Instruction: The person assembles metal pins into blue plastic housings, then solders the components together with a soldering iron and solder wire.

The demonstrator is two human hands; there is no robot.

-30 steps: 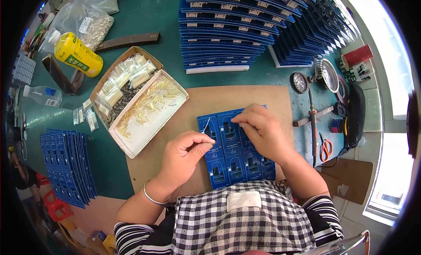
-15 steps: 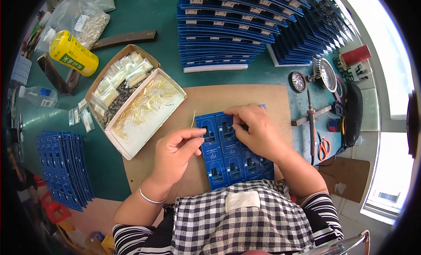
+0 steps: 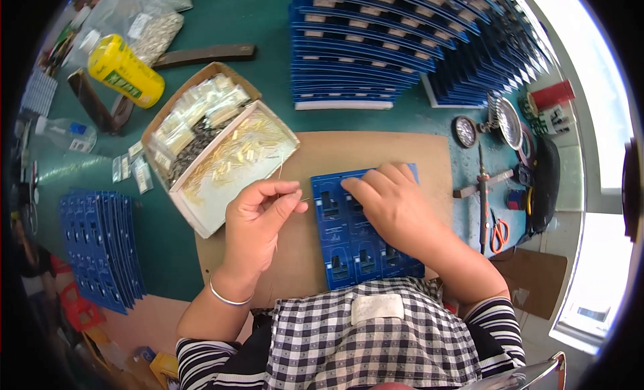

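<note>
A blue circuit board panel [image 3: 333,232] with rows of dark rectangular cutouts lies on the brown mat in front of me. My left hand [image 3: 258,215], left of the panel and apart from it, pinches thin gold-coloured pins [image 3: 280,169] between thumb and fingertips. Over the panel's upper part rests my right hand [image 3: 392,202], its fingers bent down onto the board. Its thumb is hidden, and whatever its fingertips pinch cannot be made out. Beside my left hand stands a cardboard box [image 3: 213,212] with loose gold-coloured pins [image 3: 235,152], dark small parts and clear packets.
Blue boards [image 3: 349,68] stand racked at the back; more [image 3: 100,249] stack at left. On the right are a soldering iron [image 3: 483,182], orange-handled scissors [image 3: 500,234] and a tin [image 3: 464,132]. A yellow bottle [image 3: 126,71] and dark metal bar [image 3: 208,54] lie far left.
My left hand has drawn away from the panel's left edge, pins in its fingers. The right hand's fingers have curled further over the board, hiding the thumb. The whole view has shifted slightly.
</note>
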